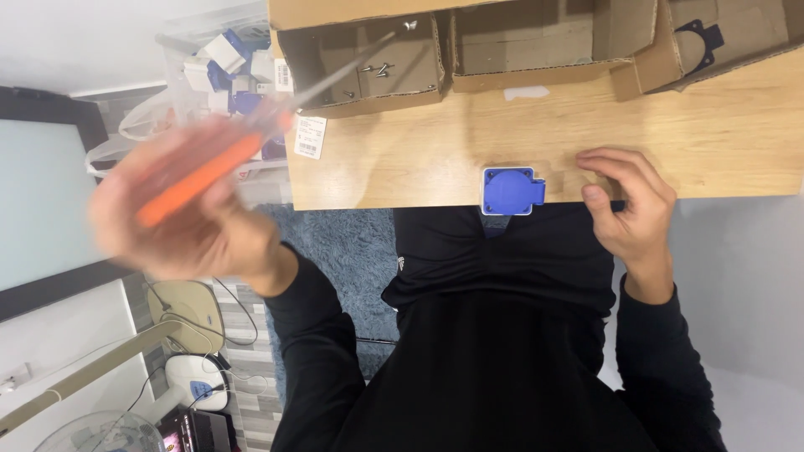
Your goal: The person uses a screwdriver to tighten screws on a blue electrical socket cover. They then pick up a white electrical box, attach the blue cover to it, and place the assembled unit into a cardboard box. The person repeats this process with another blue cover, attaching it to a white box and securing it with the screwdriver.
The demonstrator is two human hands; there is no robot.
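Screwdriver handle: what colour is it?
Orange, though motion-blurred; the head view shows the screwdriver in the left hand.

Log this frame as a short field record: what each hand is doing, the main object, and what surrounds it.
Left hand: left hand raised off the table's left edge, blurred, wrapped around an orange-handled screwdriver
Right hand: right hand resting on the near edge of the wooden table, holding nothing visible
Main object: blue socket housing at the table's near edge, between the hands, untouched
Behind: open cardboard boxes, the left one holding loose screws
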